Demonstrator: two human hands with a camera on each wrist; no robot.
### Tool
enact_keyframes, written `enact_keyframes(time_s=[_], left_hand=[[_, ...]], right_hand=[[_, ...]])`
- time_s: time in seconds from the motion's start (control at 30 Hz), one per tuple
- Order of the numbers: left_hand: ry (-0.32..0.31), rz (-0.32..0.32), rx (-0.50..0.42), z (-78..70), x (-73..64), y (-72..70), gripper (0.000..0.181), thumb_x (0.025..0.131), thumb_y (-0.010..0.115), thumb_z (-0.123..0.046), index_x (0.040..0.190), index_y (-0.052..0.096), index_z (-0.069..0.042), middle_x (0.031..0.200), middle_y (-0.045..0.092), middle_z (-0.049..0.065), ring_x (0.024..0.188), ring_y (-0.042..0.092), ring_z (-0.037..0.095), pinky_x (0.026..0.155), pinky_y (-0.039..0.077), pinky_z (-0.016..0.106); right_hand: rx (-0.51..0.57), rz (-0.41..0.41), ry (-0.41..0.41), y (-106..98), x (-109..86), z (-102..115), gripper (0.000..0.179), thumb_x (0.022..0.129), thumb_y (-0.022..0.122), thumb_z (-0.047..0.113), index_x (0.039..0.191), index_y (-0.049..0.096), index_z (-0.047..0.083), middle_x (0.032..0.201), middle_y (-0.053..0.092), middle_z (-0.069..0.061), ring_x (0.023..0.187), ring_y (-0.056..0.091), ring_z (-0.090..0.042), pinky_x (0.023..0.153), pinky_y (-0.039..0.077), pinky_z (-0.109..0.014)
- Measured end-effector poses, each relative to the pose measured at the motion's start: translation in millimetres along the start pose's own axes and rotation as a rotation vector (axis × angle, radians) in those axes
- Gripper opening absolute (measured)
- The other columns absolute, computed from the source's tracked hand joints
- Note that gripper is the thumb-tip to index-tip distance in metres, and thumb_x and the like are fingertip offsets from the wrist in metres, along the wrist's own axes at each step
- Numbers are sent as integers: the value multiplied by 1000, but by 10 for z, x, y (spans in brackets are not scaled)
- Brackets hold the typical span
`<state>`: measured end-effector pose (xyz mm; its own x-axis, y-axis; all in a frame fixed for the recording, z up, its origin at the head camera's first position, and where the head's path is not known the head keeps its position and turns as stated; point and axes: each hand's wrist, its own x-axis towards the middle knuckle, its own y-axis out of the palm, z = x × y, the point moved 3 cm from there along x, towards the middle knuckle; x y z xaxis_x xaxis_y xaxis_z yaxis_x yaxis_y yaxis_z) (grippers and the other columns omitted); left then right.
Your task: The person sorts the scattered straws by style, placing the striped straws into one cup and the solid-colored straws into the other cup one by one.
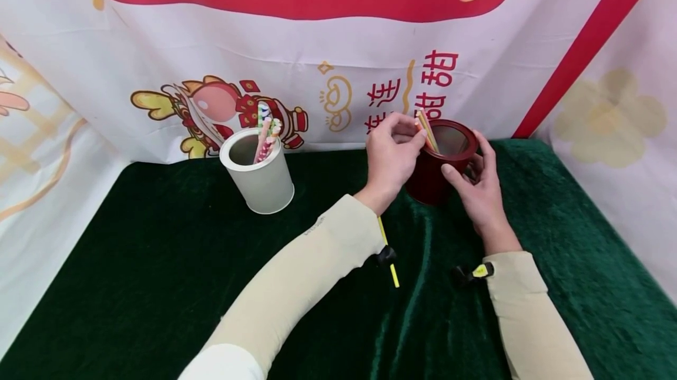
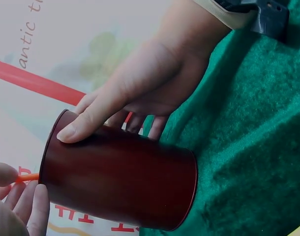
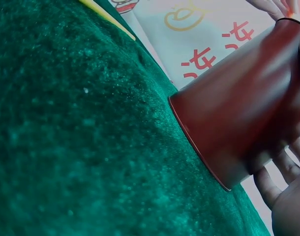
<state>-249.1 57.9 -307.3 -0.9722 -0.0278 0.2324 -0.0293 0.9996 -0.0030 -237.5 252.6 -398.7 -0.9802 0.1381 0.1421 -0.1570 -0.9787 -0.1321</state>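
Note:
A dark red canister (image 1: 435, 177) with a wide open mouth stands toward the back right of the cloth. My right hand (image 1: 483, 195) holds it from the right side, thumb on the near wall below the rim. At the left of its mouth, my left hand (image 1: 392, 157) pinches an orange straw (image 2: 28, 177) that enters the canister. A few light-coloured straws (image 1: 429, 136) lean in the opening beside those fingertips; which of them the fingers touch is hard to tell. In the right wrist view the canister's wall (image 3: 238, 108) fills the right side.
A white canister (image 1: 264, 189) holding several patterned straws (image 1: 267, 142) stands at left. One yellow straw (image 1: 395, 275) lies on the green velvet cloth (image 1: 158, 286), partly behind the left wrist camera. A printed white-and-red backdrop (image 1: 296, 39) rises behind the table.

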Motion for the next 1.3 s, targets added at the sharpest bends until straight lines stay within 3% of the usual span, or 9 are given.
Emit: enact_keyframes(time_s=[0.23,0.8,1.03,1.3], left_hand=[[49,-14,51,16,-2,15,15,97,79,-3,110,73,-1,106,76,14,92,76,21,83,62,20],[21,-54,8,18,-57,-7,21,95,81,-4,113,70,-1,109,75,13,97,76,18,87,62,21],[-26,-81,50,75,-130,-169,18,97,81,-11,111,70,-7,110,76,13,94,75,16,86,63,27],[-99,-125,204,315,-248,-449,15,97,80,-11,108,71,-8,104,76,10,84,73,20,75,61,31]], right_hand=[[6,-5,2,1,8,-28,82,103,74,32,164,24,53,170,39,-9,153,38,-30,132,23,-66],[-8,-7,2,5,-5,-4,80,103,73,33,163,25,57,170,40,-6,153,38,-29,132,26,-63],[-9,-2,5,12,2,-19,82,104,73,34,164,23,56,171,38,-8,154,37,-31,132,24,-65],[-17,5,20,-2,24,-22,83,104,73,35,164,21,57,173,35,-7,157,33,-33,132,23,-66]])
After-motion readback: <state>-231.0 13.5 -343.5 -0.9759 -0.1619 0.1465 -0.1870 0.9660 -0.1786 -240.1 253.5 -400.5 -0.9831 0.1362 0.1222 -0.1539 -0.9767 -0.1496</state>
